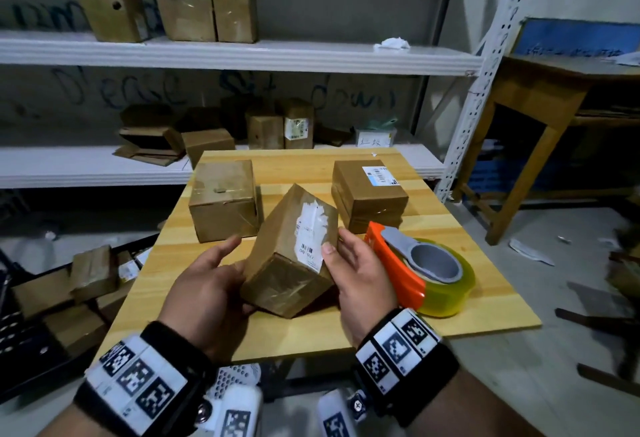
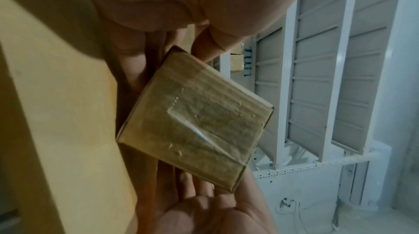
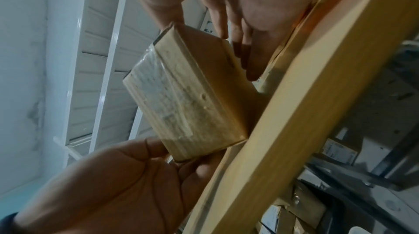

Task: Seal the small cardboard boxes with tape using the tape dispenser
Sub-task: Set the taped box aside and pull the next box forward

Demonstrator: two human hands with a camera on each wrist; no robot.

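We hold a small cardboard box [image 1: 292,253] tilted between both hands at the centre of the head view, just above the wooden table [image 1: 450,236]. Our right hand [image 1: 356,274] pinches its right edge, thumb on the torn white label, fingers spread behind; our left hand [image 1: 207,284] cups the lower left side, thumb extended and apart from the top face. In the left wrist view clear tape crosses the box's end face [image 2: 195,121]. The orange tape dispenser [image 1: 415,263] with its yellowish roll lies on the table just right of our right hand, near the front edge. Two more boxes [image 1: 225,201] [image 1: 369,194] stand behind, with open tabletop between them. White shelving [image 1: 242,56] holding cartons fills the upper frame.
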